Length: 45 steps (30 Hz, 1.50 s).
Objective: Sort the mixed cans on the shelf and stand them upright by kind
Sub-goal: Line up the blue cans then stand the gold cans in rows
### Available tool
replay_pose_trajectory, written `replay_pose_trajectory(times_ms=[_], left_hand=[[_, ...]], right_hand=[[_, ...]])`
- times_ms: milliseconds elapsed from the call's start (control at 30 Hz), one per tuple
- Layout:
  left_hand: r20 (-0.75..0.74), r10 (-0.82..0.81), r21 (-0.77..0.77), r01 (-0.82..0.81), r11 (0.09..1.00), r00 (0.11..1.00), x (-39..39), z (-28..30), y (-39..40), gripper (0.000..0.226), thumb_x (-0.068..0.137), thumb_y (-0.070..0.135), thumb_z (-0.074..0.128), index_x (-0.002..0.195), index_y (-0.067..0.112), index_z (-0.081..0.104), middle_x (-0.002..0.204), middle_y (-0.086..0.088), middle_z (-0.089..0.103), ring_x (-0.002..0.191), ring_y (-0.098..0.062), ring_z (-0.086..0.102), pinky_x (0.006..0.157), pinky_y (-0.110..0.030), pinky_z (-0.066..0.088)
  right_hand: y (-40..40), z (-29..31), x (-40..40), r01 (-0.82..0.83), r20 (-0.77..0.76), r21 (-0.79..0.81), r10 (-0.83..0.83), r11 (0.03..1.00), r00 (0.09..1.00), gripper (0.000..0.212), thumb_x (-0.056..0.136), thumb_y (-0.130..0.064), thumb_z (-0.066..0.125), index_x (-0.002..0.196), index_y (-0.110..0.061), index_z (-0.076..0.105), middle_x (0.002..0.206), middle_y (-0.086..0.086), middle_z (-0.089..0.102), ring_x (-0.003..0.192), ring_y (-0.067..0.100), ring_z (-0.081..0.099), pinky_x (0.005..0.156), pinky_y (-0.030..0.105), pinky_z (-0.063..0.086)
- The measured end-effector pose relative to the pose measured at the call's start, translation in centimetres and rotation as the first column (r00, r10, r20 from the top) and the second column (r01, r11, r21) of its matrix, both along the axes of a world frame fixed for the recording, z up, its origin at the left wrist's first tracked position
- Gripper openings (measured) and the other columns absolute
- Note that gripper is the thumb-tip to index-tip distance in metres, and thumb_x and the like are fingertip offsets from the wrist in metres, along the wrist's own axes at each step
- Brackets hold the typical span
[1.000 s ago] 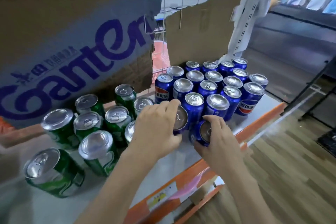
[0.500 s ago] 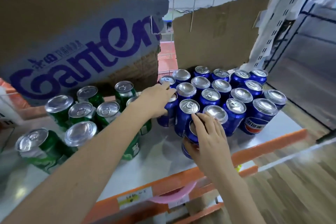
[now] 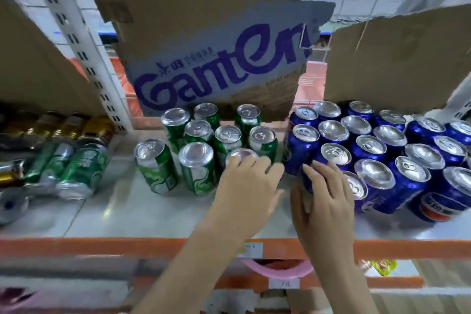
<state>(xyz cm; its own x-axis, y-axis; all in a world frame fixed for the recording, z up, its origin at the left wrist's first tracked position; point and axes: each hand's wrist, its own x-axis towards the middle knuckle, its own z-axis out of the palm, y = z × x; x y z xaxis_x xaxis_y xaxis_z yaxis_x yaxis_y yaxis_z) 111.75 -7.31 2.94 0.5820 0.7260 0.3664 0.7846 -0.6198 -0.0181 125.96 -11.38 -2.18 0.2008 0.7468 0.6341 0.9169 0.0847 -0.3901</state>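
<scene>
Grouping step, nearly done: left hand [image 3: 246,186] rests relaxed fingers on a green can [image 3: 242,157] at the green cluster's front; right hand [image 3: 325,201] grasps a blue Pepsi can [image 3: 309,173] on the shelf [image 3: 153,219]. Next, probably: nudge both tight w/ own kind; toppled green cans [image 3: 76,171] far left need standing.

Green cans [image 3: 198,150] upright, clustered left; blue cans [image 3: 382,150] upright right (front one possibly tilted).

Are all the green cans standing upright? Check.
No: green cans at the left of the shelf lie on their sides, while the group beside the blue cans stands upright.
</scene>
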Motion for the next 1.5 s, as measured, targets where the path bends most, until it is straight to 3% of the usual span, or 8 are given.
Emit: replay_pose_trajectory(times_ms=[133,300,400,533,700,900,1300,1500], left_hand=[[0.039,0.152,-0.215,-0.140,0.966,0.988,-6.8,-3.9,-4.3,0.025,0.063,0.044,0.058,0.076,0.024,0.066,0.068,0.009,0.061,0.060,-0.014,0.060,0.057,-0.024,0.045],[-0.090,0.396,-0.359,-0.400,0.843,0.914,-19.7,-6.9,-8.1,0.034,0.095,0.038,0.041,0.127,0.028,0.047,0.121,0.009,0.051,0.115,-0.015,0.051,0.096,-0.033,0.035],[-0.033,0.479,-0.338,-0.461,0.821,0.877,-29.2,-8.0,-11.0,0.025,0.070,0.039,0.066,0.089,0.022,0.067,0.083,0.006,0.064,0.073,-0.018,0.067,0.062,-0.036,0.053],[-0.040,0.637,-0.398,-0.597,0.697,0.770,-42.6,-8.6,-16.4,0.029,0.087,0.041,0.048,0.097,0.021,0.065,0.093,0.004,0.064,0.087,-0.024,0.065,0.071,-0.038,0.050],[0.131,0.738,-0.329,-0.673,0.663,0.662,-55.2,-8.2,-22.0,0.029,0.078,0.032,0.046,0.085,0.015,0.068,0.075,-0.001,0.064,0.061,-0.026,0.063,0.048,-0.033,0.051],[0.175,0.782,-0.372,-0.695,0.615,0.598,-61.3,-7.9,-22.5,0.023,0.070,0.012,0.079,0.091,0.012,0.070,0.081,-0.003,0.068,0.067,-0.024,0.064,0.058,-0.034,0.051],[0.064,0.791,-0.418,-0.704,0.575,0.608,-70.6,-6.9,-13.4,0.039,0.092,0.038,0.052,0.127,0.023,0.054,0.123,0.004,0.058,0.111,-0.017,0.055,0.090,-0.032,0.046],[0.101,0.775,-0.359,-0.704,0.613,0.624,-75.6,-4.4,-7.5,0.040,0.093,0.037,0.050,0.130,0.022,0.051,0.125,0.004,0.055,0.111,-0.018,0.053,0.091,-0.032,0.045]], right_hand=[[-1.0,-1.7,-4.8,-0.052,-0.016,0.003,0.052,0.999,0.998,0.034,0.084,-0.020,0.049,0.111,-0.004,0.062,0.116,0.012,0.060,0.119,0.035,0.049,0.103,0.043,0.034],[-2.6,-3.8,-14.6,-0.124,0.034,-0.111,0.129,0.986,0.991,0.042,0.083,-0.027,0.042,0.107,0.002,0.062,0.104,0.016,0.062,0.098,0.034,0.056,0.089,0.039,0.042],[-4.4,-5.1,-22.1,-0.114,0.077,-0.251,0.137,0.961,0.988,0.040,0.081,-0.025,0.052,0.109,0.002,0.062,0.100,0.017,0.064,0.091,0.037,0.059,0.080,0.042,0.050],[-7.2,-6.2,-33.0,-0.190,0.122,-0.345,0.244,0.919,0.962,0.043,0.079,-0.028,0.048,0.106,0.002,0.064,0.097,0.017,0.066,0.088,0.037,0.062,0.086,0.039,0.045],[-8.6,-5.4,-43.2,-0.279,0.153,-0.422,0.371,0.863,0.916,0.049,0.065,-0.013,0.079,0.109,0.002,0.063,0.100,0.016,0.065,0.092,0.036,0.063,0.080,0.043,0.053],[-7.3,-3.4,-49.9,-0.312,0.146,-0.445,0.412,0.839,0.899,0.051,0.082,-0.021,0.066,0.129,-0.005,0.051,0.125,0.010,0.056,0.118,0.028,0.050,0.100,0.042,0.041],[1.2,-0.8,-59.4,-0.359,-0.014,-0.360,0.380,0.861,0.925,0.046,0.085,-0.021,0.063,0.127,-0.007,0.052,0.126,0.009,0.055,0.120,0.027,0.046,0.101,0.043,0.037],[5.9,0.8,-64.8,-0.415,-0.052,-0.303,0.420,0.858,0.906,0.050,0.086,-0.032,0.062,0.129,-0.009,0.051,0.128,0.008,0.054,0.122,0.027,0.046,0.101,0.042,0.038]])
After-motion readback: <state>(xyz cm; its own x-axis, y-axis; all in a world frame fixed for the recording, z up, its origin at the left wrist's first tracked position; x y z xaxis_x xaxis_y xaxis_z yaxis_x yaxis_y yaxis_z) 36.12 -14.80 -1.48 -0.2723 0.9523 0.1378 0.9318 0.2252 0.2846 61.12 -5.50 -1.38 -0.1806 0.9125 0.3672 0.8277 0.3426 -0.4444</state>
